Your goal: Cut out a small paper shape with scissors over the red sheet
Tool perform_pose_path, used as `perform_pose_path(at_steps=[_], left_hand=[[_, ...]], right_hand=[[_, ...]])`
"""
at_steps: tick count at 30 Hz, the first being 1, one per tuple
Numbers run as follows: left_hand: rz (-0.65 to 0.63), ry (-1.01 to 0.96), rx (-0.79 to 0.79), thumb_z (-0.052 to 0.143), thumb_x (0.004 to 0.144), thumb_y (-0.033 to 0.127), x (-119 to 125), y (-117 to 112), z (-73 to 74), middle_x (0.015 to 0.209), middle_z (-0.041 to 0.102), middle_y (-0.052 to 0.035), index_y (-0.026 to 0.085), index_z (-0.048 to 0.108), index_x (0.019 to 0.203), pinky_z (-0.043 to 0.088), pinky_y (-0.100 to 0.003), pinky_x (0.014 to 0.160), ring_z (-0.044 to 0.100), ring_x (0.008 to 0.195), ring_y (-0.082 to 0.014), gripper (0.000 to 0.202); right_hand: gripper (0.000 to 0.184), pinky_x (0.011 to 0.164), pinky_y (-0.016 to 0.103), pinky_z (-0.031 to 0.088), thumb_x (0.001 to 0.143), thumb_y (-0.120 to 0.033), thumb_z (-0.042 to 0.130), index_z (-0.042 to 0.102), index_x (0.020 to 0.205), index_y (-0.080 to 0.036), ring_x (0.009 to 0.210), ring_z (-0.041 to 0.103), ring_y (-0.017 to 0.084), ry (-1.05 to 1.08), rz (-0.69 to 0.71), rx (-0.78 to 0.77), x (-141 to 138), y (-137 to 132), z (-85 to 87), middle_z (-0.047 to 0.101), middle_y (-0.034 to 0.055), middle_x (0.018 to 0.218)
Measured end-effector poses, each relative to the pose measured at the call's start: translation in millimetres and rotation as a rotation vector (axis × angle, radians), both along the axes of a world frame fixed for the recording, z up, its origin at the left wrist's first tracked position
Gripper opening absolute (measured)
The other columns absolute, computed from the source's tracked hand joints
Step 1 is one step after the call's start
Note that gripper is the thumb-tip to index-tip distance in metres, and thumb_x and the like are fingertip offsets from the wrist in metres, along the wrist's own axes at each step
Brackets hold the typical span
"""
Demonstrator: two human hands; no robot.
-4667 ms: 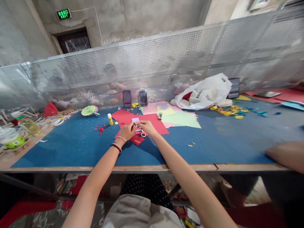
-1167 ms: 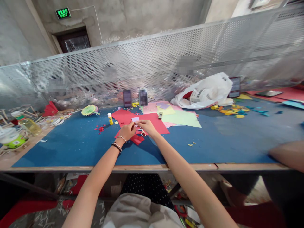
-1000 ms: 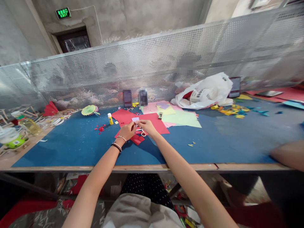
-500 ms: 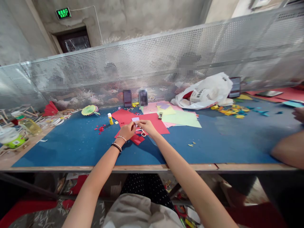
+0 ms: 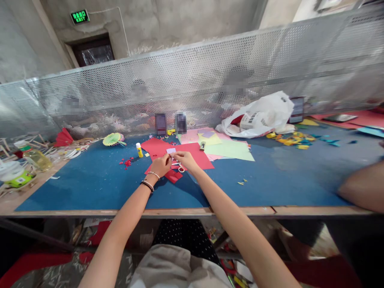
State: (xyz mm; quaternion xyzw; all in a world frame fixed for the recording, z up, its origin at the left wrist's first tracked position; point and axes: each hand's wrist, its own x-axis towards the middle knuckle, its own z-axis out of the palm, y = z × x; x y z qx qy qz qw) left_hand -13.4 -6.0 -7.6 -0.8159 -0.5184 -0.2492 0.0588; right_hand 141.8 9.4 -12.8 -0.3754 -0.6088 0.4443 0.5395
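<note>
My left hand (image 5: 161, 165) and my right hand (image 5: 183, 160) meet over a red paper sheet (image 5: 198, 155) on the blue table mat (image 5: 99, 184). Both have their fingers pinched together on a small pale lilac paper piece (image 5: 171, 151). Small scissors (image 5: 179, 167) with white handles lie on the red sheet just under my right hand. Folded red paper scraps (image 5: 173, 176) lie below my hands. My left wrist carries bracelets.
A glue stick (image 5: 139, 150) stands to the left of the red sheet. Pale green and pink sheets (image 5: 228, 149) lie to the right, a white plastic bag (image 5: 264, 114) behind them. A perforated metal screen (image 5: 192, 80) backs the table. Another person's arm (image 5: 361, 188) rests at the right edge.
My hands have stayed in place, pinching the small paper. The other person's arm at the right edge has shifted a little.
</note>
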Motion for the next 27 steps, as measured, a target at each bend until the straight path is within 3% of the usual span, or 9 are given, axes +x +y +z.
perform_pose_path(at_steps=[27], left_hand=[[0.012, -0.016, 0.021, 0.040, 0.091, 0.030, -1.5, 5.4, -6.1, 0.078, 0.069, -0.0074, 0.018, 0.059, 0.098, 0.037, -0.026, 0.058, 0.064, 0.070, -0.0192, 0.023]], right_hand=[[0.035, 0.079, 0.034, 0.051, 0.064, -0.044, 0.070, 0.074, 0.085, -0.016, 0.085, 0.067, 0.023, 0.002, 0.010, -0.012, 0.7, -0.3, 0.0, 0.073, 0.0077, 0.087]])
